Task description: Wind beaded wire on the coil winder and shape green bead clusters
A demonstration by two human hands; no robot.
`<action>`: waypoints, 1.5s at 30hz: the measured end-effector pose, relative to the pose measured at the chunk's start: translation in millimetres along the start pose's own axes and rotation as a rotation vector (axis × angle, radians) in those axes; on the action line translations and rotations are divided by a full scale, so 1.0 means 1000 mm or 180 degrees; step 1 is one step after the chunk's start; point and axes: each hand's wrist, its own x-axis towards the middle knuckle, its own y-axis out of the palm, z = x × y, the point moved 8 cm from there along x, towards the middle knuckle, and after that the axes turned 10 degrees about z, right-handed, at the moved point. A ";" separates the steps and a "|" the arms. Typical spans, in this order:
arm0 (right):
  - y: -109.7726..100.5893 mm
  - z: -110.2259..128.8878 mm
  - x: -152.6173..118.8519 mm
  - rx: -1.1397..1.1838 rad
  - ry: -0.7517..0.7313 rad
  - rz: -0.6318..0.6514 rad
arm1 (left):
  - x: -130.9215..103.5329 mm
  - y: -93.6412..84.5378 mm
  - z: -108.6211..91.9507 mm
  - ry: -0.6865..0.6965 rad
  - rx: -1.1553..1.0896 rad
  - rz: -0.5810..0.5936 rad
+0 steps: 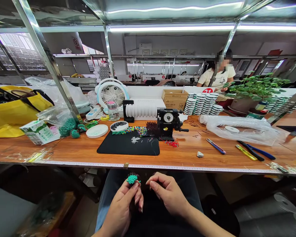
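Below the table's front edge, over my lap, my left hand (pixel 127 200) pinches a bundle of pins with green bead heads (pixel 132 179). The green heads stand up above the thumb and forefinger, with thin dark stems behind them. To its right and apart from it, my right hand (pixel 166 189) is closed, thumb against forefinger. Whatever lies in that pinch, if anything, is too small to see. Ahead on the table lies a black mat (pixel 128 144) with multicoloured beads (pixel 140 130), a silvery snowflake-shaped piece (pixel 135 140) and a few loose pins on it.
Behind the mat stands a black hand-cranked winding machine (pixel 168 120) with white spools (pixel 141 111). Cutters (pixel 261 152) and tweezers (pixel 215 146) lie at the right. A round white lid (pixel 97 131) and green bundles (pixel 68 127) sit left. A person (pixel 219 74) works beyond the partition.
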 end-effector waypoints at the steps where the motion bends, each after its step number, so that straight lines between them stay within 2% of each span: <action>1: 0.003 -0.003 0.000 0.0170 0.0044 0.0112 | -0.001 0.000 -0.001 0.0006 -0.0021 -0.0025; 5: 0.013 -0.001 -0.002 0.0399 -0.0001 0.0492 | -0.002 0.000 -0.004 0.0040 0.0020 -0.0107; 10: 0.022 0.015 -0.008 -0.0262 -0.0327 0.0835 | -0.005 -0.001 -0.007 0.0082 0.0166 -0.0170; 16: 0.025 0.027 -0.012 -0.0864 -0.0597 0.0914 | -0.005 -0.002 -0.007 0.0085 0.0169 -0.0202; 20: 0.023 0.027 -0.009 -0.0895 -0.0577 0.0851 | -0.005 -0.002 -0.008 0.0087 0.0114 -0.0218; 24: 0.020 0.017 -0.006 -0.0641 -0.0303 0.0709 | -0.004 0.000 -0.010 0.0131 0.0156 -0.0139; 30: 0.010 0.001 -0.004 -0.0458 0.0041 0.0244 | -0.002 -0.004 -0.007 0.0132 0.0350 -0.0101; 33: 0.007 0.002 -0.004 -0.0494 0.0056 0.0142 | -0.001 -0.009 -0.003 0.0044 0.0409 -0.0121; 36: 0.009 0.010 -0.005 -0.0542 -0.0014 0.0225 | -0.002 -0.012 -0.004 -0.0011 0.0475 -0.0192; 40: 0.012 0.019 -0.002 -0.0627 -0.0043 0.0280 | -0.001 -0.007 -0.007 -0.0025 0.0683 -0.0106; 45: 0.011 0.015 0.000 -0.1022 0.0035 0.0083 | -0.001 -0.010 0.010 -0.0466 0.0391 -0.0190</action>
